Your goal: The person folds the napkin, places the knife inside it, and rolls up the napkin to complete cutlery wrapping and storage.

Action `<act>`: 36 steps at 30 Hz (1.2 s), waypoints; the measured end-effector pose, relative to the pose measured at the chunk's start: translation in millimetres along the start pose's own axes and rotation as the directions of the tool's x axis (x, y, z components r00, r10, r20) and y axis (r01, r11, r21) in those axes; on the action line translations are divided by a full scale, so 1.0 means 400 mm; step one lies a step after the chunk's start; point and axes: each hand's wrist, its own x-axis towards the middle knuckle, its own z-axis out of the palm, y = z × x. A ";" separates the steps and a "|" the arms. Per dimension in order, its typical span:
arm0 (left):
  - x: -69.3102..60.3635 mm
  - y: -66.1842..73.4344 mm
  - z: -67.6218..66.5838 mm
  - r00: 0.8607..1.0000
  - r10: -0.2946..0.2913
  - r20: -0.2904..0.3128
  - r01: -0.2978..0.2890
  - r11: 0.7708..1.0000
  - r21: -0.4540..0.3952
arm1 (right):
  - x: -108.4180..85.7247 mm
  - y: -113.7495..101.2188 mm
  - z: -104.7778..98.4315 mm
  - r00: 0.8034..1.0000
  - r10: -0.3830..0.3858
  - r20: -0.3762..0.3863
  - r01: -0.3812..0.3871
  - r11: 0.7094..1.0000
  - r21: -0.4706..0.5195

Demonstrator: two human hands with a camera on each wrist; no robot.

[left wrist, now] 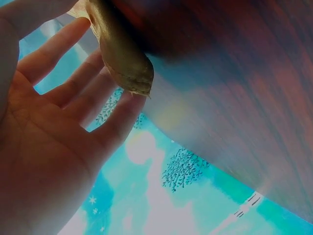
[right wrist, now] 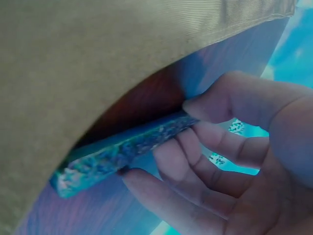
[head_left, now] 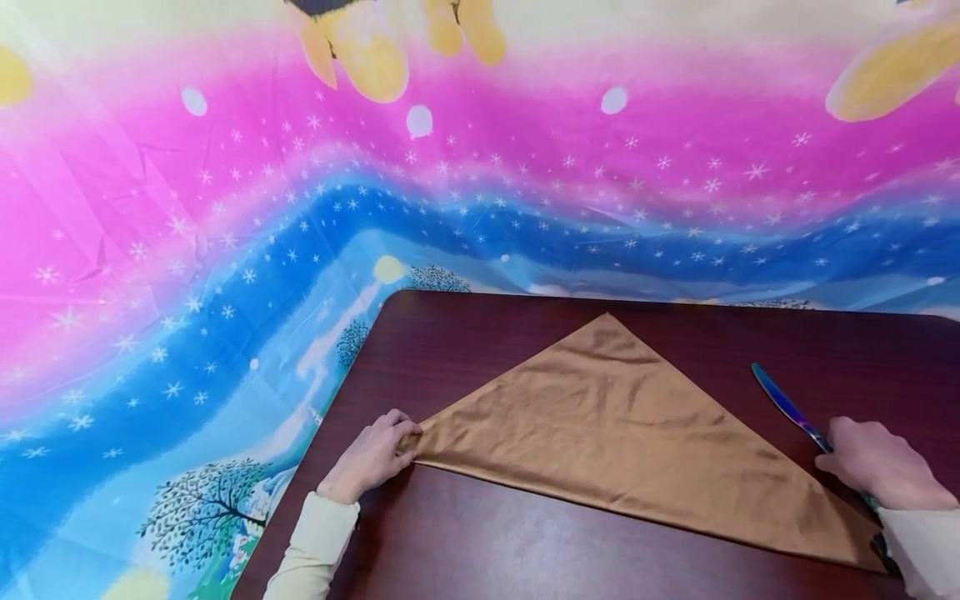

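A brown satin cloth [head_left: 600, 433] lies folded into a triangle on the dark wooden table, its peak pointing to the far edge. At its left corner, my left hand [head_left: 378, 454] pinches the fabric. From the left wrist view, the rolled cloth end [left wrist: 127, 63] lies against the fingers of the left hand [left wrist: 63, 122]. Beyond the cloth's right side, my right hand [head_left: 881, 467] grips a knife with an iridescent blue-purple blade [head_left: 783, 400]. The knife's speckled, multicoloured handle [right wrist: 122, 147] shows between the fingers and thumb of the right hand [right wrist: 215, 166].
The dark reddish-brown table [head_left: 510, 521] has a rounded far-left corner. Behind and left of it hangs a pink and blue backdrop [head_left: 225, 208] with snowflakes and trees. Grey-brown fabric [right wrist: 73, 63] fills the upper left of the right wrist view.
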 end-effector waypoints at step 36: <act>0.002 0.010 -0.029 1.000 -0.007 -0.002 0.007 0.999 -0.043 | -0.002 0.019 0.003 0.996 -0.074 -0.060 0.074 0.997 -0.003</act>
